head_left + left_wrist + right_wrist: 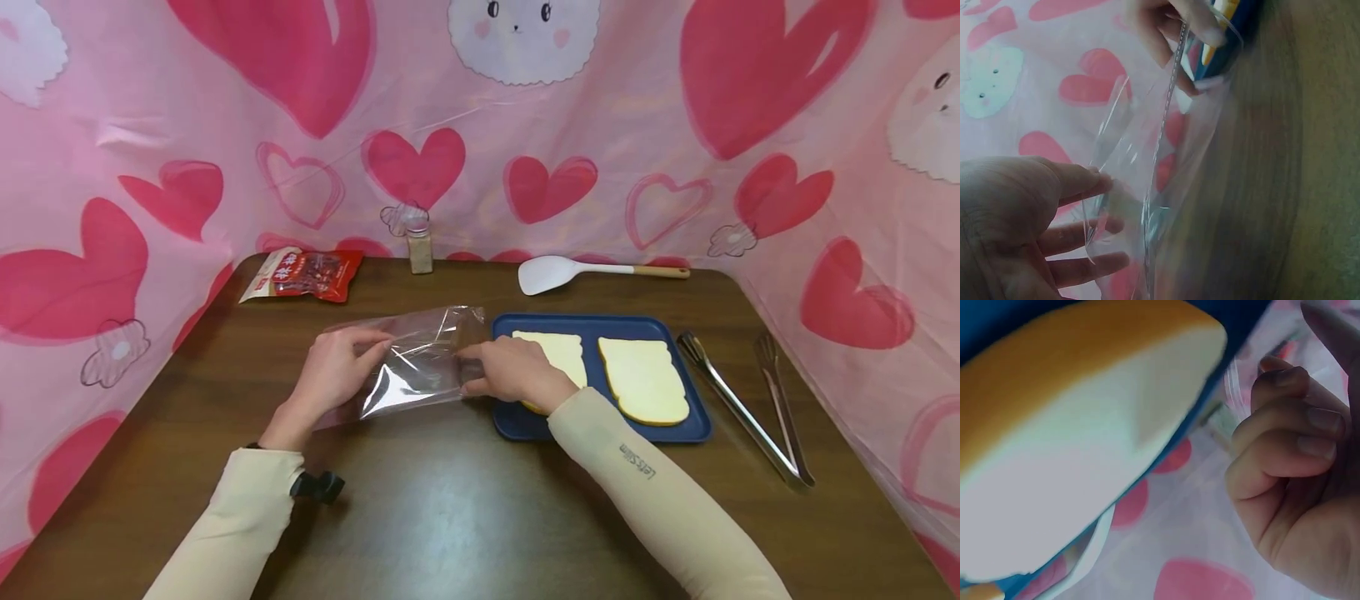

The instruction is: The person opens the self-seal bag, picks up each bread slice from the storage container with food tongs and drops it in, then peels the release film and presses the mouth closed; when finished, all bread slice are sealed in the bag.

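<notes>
A clear plastic bag [420, 362] with a shiny surface lies lengthwise between my two hands over the table. My left hand [330, 371] holds its left part; in the left wrist view the thumb and fingers lie on either side of the film [1132, 169]. At the bag's right end, beside the tray, my right hand [517, 371] pinches the edge with thumb and forefinger. Its other fingers [1285, 437] are curled in the right wrist view. Two bread slices [643, 379] lie on a blue tray [592, 325], the left one partly hidden by my right hand.
Metal tongs [750, 417] lie spread right of the tray. Behind it is a white spatula [551, 273] with a wooden handle end. At the back stand a small seasoning jar [420, 250] and, further left, a red packet [307, 273]. Pink heart-patterned cloth [480, 108] surrounds the table.
</notes>
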A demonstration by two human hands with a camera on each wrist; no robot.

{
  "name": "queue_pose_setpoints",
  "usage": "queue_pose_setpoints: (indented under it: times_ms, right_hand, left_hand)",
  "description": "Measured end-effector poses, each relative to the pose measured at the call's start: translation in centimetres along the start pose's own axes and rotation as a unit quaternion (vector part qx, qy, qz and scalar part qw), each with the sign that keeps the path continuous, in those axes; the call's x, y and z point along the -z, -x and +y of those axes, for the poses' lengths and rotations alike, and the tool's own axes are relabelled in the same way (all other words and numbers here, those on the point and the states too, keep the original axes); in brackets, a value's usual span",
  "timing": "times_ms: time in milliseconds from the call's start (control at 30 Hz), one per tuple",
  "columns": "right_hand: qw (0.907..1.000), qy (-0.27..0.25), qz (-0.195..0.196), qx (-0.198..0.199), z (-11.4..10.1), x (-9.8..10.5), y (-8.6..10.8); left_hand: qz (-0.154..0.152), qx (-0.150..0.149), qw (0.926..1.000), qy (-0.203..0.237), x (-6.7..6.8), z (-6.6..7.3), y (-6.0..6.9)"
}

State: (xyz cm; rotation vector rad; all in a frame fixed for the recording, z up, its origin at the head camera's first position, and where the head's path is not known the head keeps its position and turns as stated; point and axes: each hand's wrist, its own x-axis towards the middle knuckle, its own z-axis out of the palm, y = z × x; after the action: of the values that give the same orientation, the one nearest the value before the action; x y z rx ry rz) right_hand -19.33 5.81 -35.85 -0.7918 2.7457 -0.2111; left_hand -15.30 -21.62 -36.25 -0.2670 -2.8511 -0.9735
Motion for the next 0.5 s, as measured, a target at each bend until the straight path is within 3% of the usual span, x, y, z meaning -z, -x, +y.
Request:
queue_pose_setpoints:
  times_ms: [133, 233, 367, 500]
  right_hand:
    - [0.9981, -0.032, 0.052, -0.008, 1.7, 0.8, 2.3]
    - [0.9931, -0.051, 0.094, -0.047, 4.2, 1.5, 4.8]
    - [0.98, -0.061, 0.152, -0.114, 8.7, 2.0, 8.9]
    - [0.966, -0.06, 0.184, -0.172, 13.7, 2.2, 13.5]
  left_hand:
    - [-0.001, -0.002, 1.0, 0.003, -0.5, -0.3, -0.1]
    - [-0.003, 0.0, 1.0, 0.006, -0.8, -0.5, -0.1]
    - [-0.007, 0.005, 1.0, 0.004, -1.1, -0.7, -0.2]
    - [-0.011, 0.011, 0.9999, 0.001, -1.1, -1.0, -0.1]
